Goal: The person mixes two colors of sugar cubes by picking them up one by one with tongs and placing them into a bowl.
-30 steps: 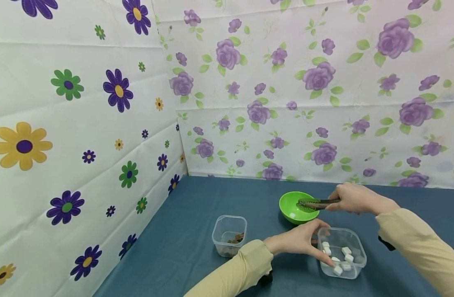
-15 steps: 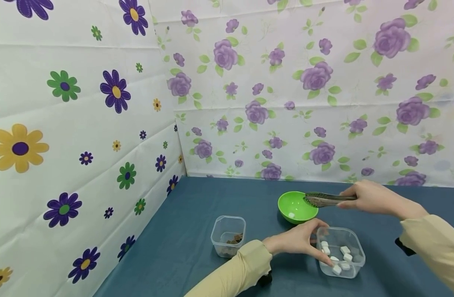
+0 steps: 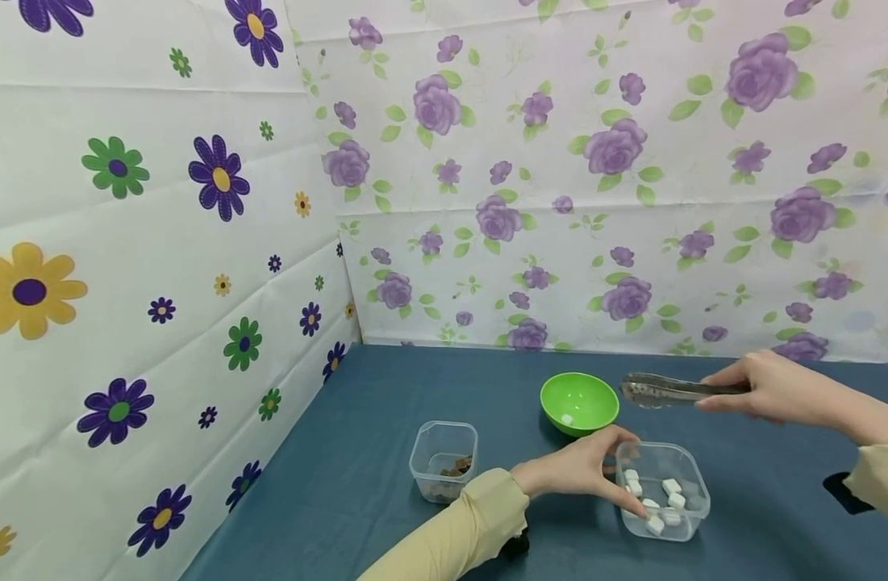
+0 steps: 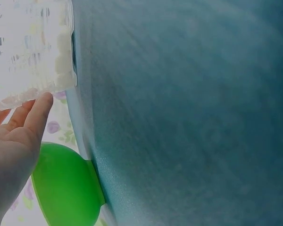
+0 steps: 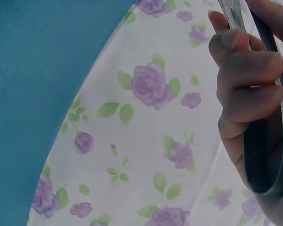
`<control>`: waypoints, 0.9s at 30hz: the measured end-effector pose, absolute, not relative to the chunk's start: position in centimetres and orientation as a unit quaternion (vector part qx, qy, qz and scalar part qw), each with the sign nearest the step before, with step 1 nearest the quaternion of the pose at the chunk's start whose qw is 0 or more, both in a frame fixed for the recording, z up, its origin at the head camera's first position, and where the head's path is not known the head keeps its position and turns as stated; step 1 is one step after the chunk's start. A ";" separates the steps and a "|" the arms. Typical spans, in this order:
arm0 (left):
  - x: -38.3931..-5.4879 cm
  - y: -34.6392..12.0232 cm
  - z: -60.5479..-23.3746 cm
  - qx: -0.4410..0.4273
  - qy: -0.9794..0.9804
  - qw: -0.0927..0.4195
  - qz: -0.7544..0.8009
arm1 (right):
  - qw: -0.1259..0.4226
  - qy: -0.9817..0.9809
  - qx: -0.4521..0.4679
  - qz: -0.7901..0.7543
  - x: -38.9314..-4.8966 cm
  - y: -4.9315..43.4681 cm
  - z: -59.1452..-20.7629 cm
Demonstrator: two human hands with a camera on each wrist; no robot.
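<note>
My right hand (image 3: 785,387) grips a pair of metal tongs (image 3: 661,390), raised to the right of a green bowl (image 3: 592,391). The tong tips point left and show nothing between them. In the right wrist view, curled fingers (image 5: 250,80) wrap the tong arms near the bent end. One small white piece (image 3: 567,420) lies inside the bowl. With thumb and fingers, my left hand (image 3: 570,472) holds the left side of a clear plastic container (image 3: 698,514) standing on the table. Several white cubes (image 3: 672,486) lie in it. The left wrist view shows fingertips at the container's wall (image 4: 23,96).
Another clear plastic container (image 3: 419,464) with several brown cubes (image 3: 458,466) stands to the left, beyond my left forearm. A blue cloth covers the table (image 3: 327,484). Flower-patterned sheets (image 3: 480,266) rise at the back and left.
My right hand has drawn the tongs out of the green bowl and away to the right. My left hand stays on the container, and the view has shifted slightly.
</note>
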State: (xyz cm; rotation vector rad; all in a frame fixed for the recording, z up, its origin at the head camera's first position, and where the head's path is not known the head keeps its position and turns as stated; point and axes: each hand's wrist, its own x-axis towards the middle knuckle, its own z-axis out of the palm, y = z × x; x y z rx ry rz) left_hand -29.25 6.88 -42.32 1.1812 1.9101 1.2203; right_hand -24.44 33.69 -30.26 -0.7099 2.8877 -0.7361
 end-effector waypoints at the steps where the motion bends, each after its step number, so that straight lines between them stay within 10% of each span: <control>1: -29.3 6.9 -42.3 0.443 0.716 0.288 0.456 | 0.046 0.939 -0.235 -0.246 -24.3 33.8 -30.2; 27: -29.3 6.7 -42.4 0.445 0.717 0.286 0.454 | 0.101 0.952 -0.272 -0.101 -22.6 31.3 -32.7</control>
